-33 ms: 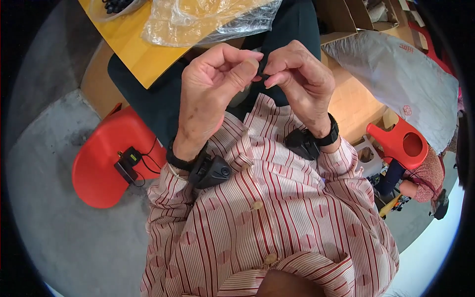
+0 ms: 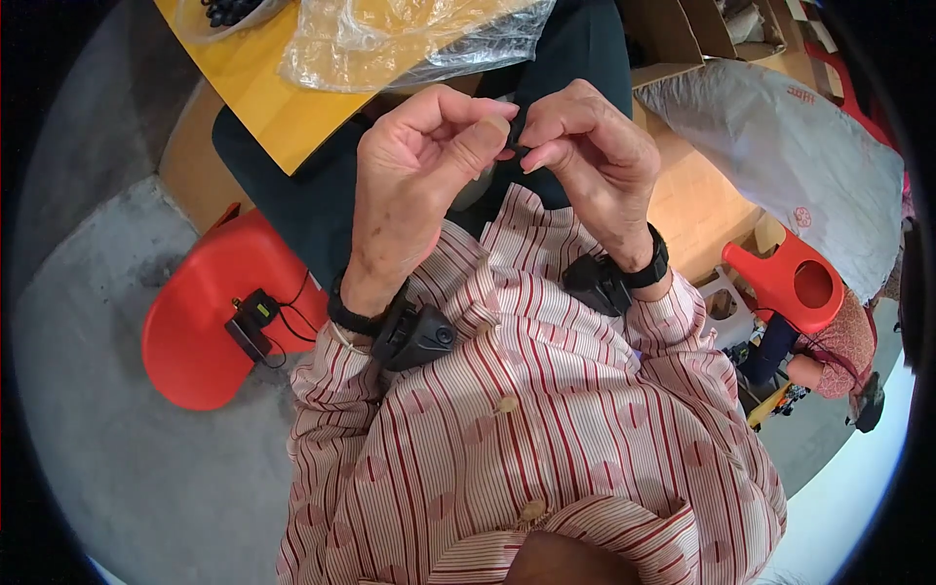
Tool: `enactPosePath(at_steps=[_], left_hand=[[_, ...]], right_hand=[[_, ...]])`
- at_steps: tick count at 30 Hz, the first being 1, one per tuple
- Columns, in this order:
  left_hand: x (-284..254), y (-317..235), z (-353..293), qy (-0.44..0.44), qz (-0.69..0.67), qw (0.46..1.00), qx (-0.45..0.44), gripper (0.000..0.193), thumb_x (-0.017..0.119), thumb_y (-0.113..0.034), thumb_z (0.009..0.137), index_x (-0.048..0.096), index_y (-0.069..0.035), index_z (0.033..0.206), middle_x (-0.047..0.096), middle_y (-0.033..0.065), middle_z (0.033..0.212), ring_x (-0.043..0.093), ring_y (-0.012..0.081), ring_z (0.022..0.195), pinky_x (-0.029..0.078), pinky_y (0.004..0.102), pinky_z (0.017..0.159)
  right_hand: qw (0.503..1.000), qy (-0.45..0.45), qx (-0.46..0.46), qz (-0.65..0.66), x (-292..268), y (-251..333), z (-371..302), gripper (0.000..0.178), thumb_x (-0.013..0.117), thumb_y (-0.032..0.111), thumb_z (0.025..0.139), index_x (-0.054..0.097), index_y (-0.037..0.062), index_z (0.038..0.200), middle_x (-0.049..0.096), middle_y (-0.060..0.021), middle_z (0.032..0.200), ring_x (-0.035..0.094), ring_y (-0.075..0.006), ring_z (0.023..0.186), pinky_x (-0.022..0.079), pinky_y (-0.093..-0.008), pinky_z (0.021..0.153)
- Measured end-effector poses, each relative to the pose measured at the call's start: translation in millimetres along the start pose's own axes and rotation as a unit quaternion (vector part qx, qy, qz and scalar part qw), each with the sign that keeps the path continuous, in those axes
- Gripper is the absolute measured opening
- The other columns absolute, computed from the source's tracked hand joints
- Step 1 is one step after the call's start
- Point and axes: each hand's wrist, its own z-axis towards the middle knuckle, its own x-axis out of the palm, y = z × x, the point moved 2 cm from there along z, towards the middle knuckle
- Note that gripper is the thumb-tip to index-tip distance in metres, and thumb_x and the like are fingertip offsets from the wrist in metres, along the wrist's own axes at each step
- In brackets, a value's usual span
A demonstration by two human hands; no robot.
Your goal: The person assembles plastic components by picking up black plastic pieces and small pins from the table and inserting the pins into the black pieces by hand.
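Note:
My left hand (image 2: pixel 414 180) and my right hand (image 2: pixel 597 156) are raised close together over my lap, thumbs and fingertips pinched. Between the fingertips sits a small black piece (image 2: pixel 520 150); most of it is covered by the fingers, and its kind cannot be made out. The right thumb and forefinger press on it, while the left fingertips meet it from the other side. Just beyond the hands, a crumpled clear plastic bag (image 2: pixel 390 49) lies over the corner of a yellow table (image 2: pixel 283 122).
A bowl of small black parts (image 2: pixel 232 14) stands on the table at the far left. On a red chair (image 2: pixel 210 312) lies a small black device with cables. To the right are a grey-white sack (image 2: pixel 780 146), a cardboard box (image 2: pixel 673 34), a red stool (image 2: pixel 780 278) and another person (image 2: pixel 838 341).

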Motion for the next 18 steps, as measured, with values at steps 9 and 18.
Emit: enactPosePath(at_steps=[9,18], left_hand=[[-4,4,1,0.037,0.019,0.996,0.074,0.013,0.061,0.0,0.087,0.061,0.004,0.099,0.064,0.0069,0.094,0.058,0.0064,0.084,0.047,0.0182,0.076],[-10,9,4,0.062,0.056,0.993,0.086,0.016,0.065,-0.003,0.084,0.062,0.003,0.099,0.065,0.0053,0.093,0.058,0.0055,0.081,0.047,0.0168,0.073]], right_hand=[[0.965,-0.016,0.178,0.193,4,-1,-9,0.011,0.07,-0.001,0.077,0.064,-0.0004,0.086,0.063,-0.0027,0.081,0.058,-0.0073,0.074,0.046,-0.02,0.064],[0.971,-0.001,0.175,0.164,3,2,-12,0.015,0.071,0.003,0.077,0.062,0.0002,0.09,0.062,-0.0007,0.082,0.058,-0.0055,0.076,0.047,-0.0186,0.067]])
